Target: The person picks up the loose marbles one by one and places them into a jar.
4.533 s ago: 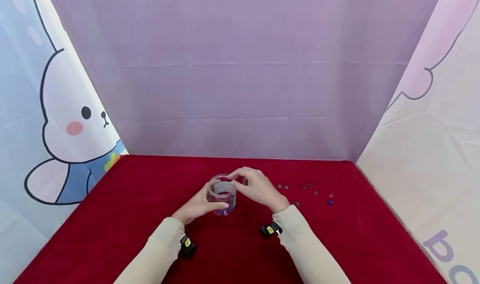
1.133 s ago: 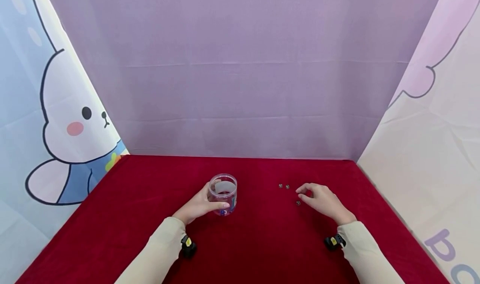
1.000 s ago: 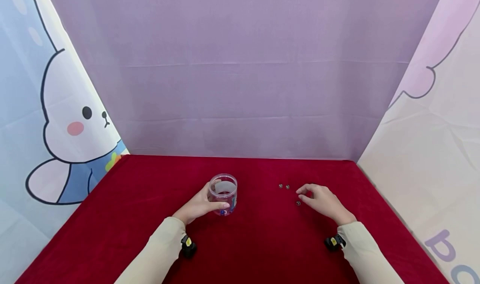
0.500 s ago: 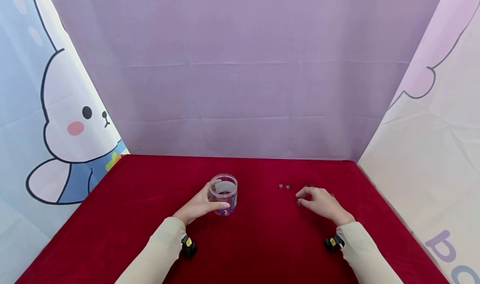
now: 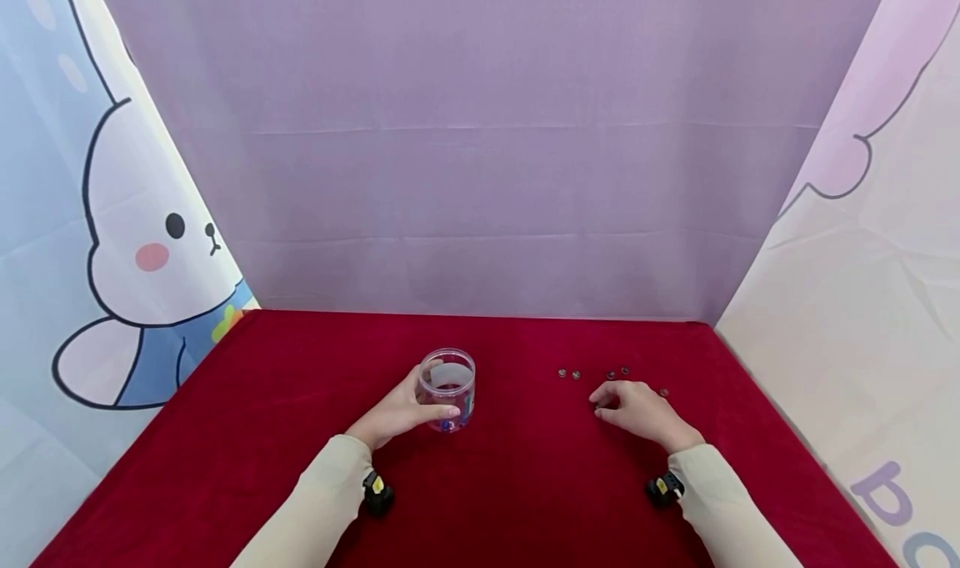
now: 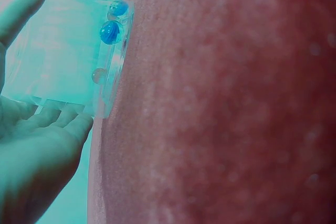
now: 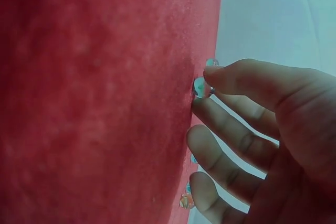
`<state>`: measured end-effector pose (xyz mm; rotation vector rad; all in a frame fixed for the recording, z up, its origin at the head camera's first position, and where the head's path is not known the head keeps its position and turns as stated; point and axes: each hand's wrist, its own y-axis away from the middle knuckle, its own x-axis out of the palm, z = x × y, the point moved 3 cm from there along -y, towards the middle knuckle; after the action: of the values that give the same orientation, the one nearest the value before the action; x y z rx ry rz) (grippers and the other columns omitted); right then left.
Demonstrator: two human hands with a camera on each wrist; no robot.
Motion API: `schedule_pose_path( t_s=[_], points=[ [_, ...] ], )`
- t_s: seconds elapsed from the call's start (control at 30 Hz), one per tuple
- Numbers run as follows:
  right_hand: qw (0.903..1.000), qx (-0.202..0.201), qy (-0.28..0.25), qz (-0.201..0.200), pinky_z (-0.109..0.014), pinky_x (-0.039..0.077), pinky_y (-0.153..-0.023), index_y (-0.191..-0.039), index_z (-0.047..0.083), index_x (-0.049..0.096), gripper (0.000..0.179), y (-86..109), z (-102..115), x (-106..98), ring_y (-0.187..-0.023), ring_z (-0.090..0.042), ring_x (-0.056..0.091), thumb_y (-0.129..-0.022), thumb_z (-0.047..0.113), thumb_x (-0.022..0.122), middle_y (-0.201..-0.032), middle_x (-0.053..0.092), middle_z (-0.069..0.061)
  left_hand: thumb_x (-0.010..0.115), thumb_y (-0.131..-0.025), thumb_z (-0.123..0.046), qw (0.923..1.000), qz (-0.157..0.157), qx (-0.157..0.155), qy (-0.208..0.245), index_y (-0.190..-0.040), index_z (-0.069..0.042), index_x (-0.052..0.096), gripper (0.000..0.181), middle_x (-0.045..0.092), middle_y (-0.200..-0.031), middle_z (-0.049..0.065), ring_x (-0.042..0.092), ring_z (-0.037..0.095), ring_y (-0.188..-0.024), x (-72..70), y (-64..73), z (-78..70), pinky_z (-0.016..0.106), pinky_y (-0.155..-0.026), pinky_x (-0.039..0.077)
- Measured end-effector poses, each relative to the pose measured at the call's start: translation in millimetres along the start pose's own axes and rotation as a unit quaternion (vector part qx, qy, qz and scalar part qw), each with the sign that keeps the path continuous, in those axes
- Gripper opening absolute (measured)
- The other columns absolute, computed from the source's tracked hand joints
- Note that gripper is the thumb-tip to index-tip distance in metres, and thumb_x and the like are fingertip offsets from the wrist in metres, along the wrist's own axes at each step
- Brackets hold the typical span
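Note:
My left hand grips a clear plastic jar upright on the red cloth, thumb at the front, fingers round its far side. Through its wall in the left wrist view, a blue marble and a few others lie at the bottom. To the right, my right hand is low over the cloth. In the right wrist view its thumb and a finger pinch a clear marble against the cloth, the other fingers loosely bent. In the head view that marble is mostly hidden by the fingers.
Two marbles lie left of the right hand. Another pair sits just behind it, and one marble is to its right. The red cloth ends at a purple back curtain, with printed side panels.
My right hand has gone from the jar's rim to the marbles on the right, then lowered slightly nearer me onto the front marble. Marbles behind it came back into view. The left hand stays put.

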<state>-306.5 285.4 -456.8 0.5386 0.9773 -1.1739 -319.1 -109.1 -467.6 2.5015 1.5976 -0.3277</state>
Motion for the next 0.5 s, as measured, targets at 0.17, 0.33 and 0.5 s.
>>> schedule_pose_path(
  t_s=[0.17,0.33,0.5],
  points=[
    [1.0,0.006,0.004,-0.002,-0.036,0.053,-0.077,-0.1,0.011,0.074,0.014,-2.0,0.7,1.0,-0.085,-0.014,0.063,-0.087,0.008,0.076,-0.091,0.068,0.006,0.082,-0.085,-0.031,1.0,-0.002,0.004,-0.001,-0.156,-0.016,0.024,0.093,0.046,-0.145,0.007,0.042,0.03,-0.134,-0.1,0.0,0.3,0.054,-0.105,0.042],
    [0.9999,0.009,0.008,0.001,-0.037,0.053,-0.077,-0.098,0.01,0.074,0.013,-1.7,4.3,1.9,-0.085,-0.015,0.063,-0.086,0.007,0.076,-0.091,0.068,0.004,0.081,-0.086,-0.03,1.0,0.003,0.009,-0.001,-0.157,-0.015,0.023,0.093,0.045,-0.146,0.007,0.043,0.028,-0.134,-0.8,-1.1,0.7,0.052,-0.106,0.042],
    [0.9998,0.013,0.016,0.005,-0.038,0.053,-0.077,-0.097,0.011,0.074,0.011,-1.0,6.6,0.9,-0.086,-0.015,0.063,-0.087,0.005,0.075,-0.093,0.068,0.003,0.081,-0.086,-0.029,1.0,0.003,0.008,-0.001,-0.155,-0.018,0.024,0.09,0.046,-0.146,0.007,0.043,0.028,-0.133,-1.0,-0.1,0.2,0.052,-0.106,0.041]
  ],
)
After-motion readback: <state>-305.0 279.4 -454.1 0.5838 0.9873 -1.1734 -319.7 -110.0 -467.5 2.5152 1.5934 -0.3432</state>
